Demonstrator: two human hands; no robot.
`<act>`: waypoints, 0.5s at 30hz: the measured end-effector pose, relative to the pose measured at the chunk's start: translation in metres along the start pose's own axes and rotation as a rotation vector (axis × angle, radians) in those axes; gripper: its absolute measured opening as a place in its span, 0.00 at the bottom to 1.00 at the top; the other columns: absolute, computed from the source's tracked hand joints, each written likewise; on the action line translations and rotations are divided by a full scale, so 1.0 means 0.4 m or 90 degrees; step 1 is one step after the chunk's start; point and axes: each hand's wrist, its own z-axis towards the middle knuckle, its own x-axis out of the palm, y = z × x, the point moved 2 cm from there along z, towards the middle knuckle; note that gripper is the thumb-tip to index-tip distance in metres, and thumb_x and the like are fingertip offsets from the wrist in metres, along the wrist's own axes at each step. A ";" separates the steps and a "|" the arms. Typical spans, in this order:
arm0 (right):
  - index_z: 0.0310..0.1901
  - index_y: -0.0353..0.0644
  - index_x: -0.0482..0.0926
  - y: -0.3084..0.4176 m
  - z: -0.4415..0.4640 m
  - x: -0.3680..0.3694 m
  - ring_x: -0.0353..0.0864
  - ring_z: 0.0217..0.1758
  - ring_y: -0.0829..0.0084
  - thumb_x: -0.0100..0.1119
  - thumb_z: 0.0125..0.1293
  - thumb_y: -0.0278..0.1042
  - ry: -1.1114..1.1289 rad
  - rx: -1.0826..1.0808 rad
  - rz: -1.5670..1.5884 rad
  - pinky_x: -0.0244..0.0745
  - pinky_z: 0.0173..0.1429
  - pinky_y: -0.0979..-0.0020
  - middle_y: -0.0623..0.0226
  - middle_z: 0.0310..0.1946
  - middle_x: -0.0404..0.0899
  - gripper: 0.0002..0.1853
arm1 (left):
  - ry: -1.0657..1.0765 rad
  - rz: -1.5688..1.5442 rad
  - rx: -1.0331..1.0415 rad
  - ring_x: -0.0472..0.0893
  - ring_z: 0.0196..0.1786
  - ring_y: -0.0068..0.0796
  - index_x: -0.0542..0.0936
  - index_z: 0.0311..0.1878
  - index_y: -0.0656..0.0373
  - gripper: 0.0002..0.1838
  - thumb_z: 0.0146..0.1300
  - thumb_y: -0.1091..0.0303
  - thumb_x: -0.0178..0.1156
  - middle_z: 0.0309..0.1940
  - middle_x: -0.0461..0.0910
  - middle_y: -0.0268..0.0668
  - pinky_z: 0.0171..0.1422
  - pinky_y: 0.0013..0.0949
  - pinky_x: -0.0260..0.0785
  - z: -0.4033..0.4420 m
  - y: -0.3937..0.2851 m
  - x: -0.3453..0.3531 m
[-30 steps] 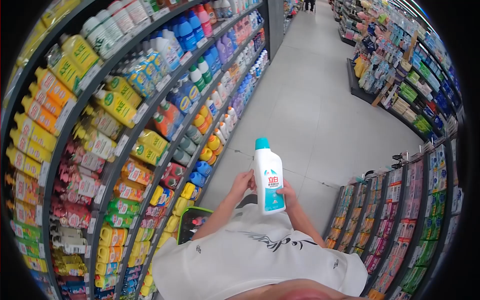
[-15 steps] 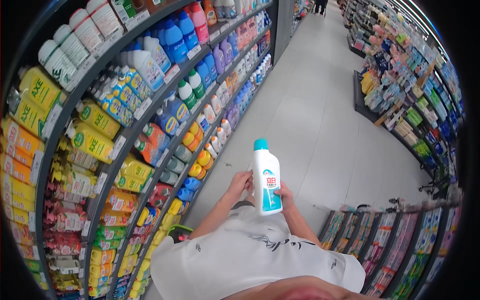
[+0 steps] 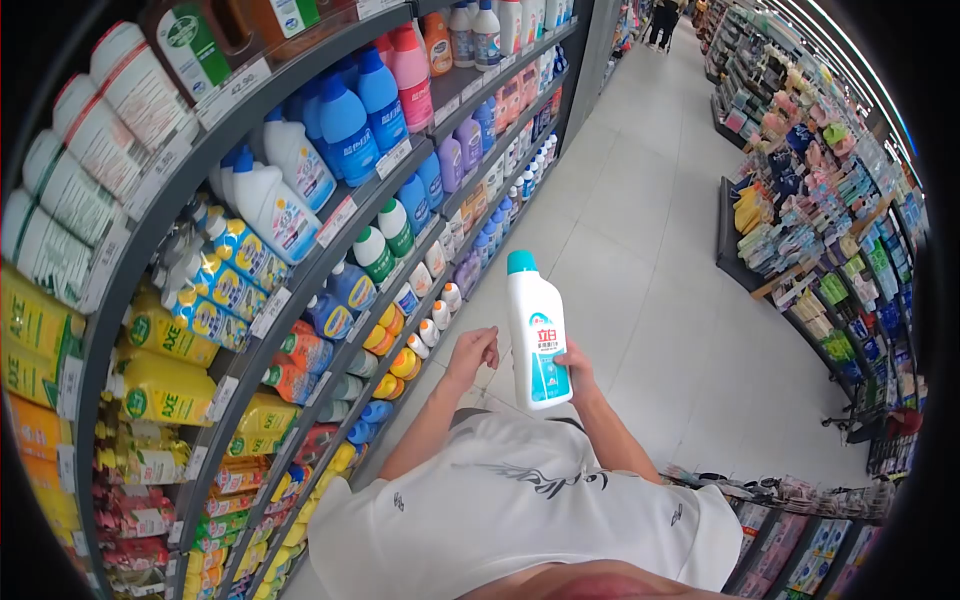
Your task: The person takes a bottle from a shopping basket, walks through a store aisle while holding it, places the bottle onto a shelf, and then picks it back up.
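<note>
A white bottle (image 3: pixel 537 335) with a teal cap and a red-and-teal label stands nearly upright in front of my chest. My right hand (image 3: pixel 577 372) grips its lower right side, the thumb showing on the front and the other fingers hidden behind it. To the left of the bottle, a small gap apart, is my left hand (image 3: pixel 473 357) with its fingers curled in and nothing visible in them.
A tall shelf (image 3: pixel 330 225) runs along my left, packed with blue bottles (image 3: pixel 347 130), yellow AXE bottles (image 3: pixel 165 385) and other cleaners. Racks of hanging goods (image 3: pixel 815 200) line the right. Low shelves (image 3: pixel 800 545) stand at lower right. Far down the aisle is a person (image 3: pixel 663 22).
My left hand has drawn away from the bottle, leaving a wider gap. The bottle has risen slightly in view, still in my right hand. The left shelf appears closer.
</note>
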 end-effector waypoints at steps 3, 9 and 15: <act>0.57 0.31 0.66 0.013 0.056 0.006 0.81 0.46 0.65 0.54 0.42 0.29 -0.012 -0.009 0.015 0.78 0.53 0.67 0.55 0.47 0.77 0.34 | -0.011 -0.062 -0.010 0.74 0.21 0.22 0.73 0.26 0.59 0.14 0.67 0.63 0.54 0.16 0.70 0.30 0.27 0.24 0.62 0.035 -0.024 -0.014; 0.57 0.31 0.65 0.062 0.168 -0.004 0.80 0.47 0.64 0.54 0.42 0.28 0.015 -0.006 0.025 0.78 0.53 0.66 0.54 0.47 0.77 0.34 | 0.004 -0.040 0.027 0.77 0.25 0.24 0.74 0.37 0.61 0.07 0.66 0.68 0.55 0.20 0.73 0.31 0.30 0.24 0.64 0.117 -0.048 -0.055; 0.58 0.32 0.65 0.113 0.280 -0.056 0.80 0.48 0.64 0.52 0.42 0.26 0.022 0.006 0.003 0.77 0.54 0.66 0.55 0.49 0.76 0.34 | -0.024 0.007 0.017 0.77 0.22 0.25 0.74 0.36 0.62 0.09 0.68 0.66 0.53 0.15 0.68 0.28 0.27 0.23 0.63 0.215 -0.087 -0.061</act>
